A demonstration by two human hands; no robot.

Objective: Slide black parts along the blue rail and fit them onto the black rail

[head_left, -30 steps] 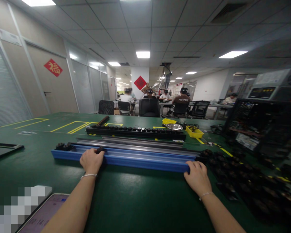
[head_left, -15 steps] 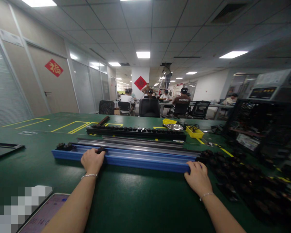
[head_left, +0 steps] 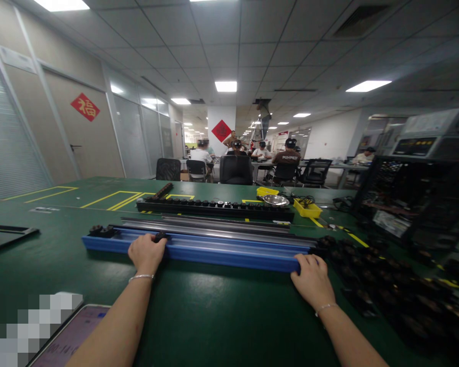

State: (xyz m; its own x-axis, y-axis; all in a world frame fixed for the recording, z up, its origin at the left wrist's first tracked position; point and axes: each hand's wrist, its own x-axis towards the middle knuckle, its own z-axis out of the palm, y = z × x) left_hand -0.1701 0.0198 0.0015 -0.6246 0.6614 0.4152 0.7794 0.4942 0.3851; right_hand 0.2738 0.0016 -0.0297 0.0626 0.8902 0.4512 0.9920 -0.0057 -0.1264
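Across the near part of the green worktop lies a long, blue, trough-shaped rail, the left hand pinching a small black block at its channel and the right hand curled over its near wall toward the right end. Probably light, stiff and rather slick, it should be steadiest held by its walls near both ends. Dark, chunky blocks sit in its left end, while beyond, a small yellow plastic bin contains black cables.
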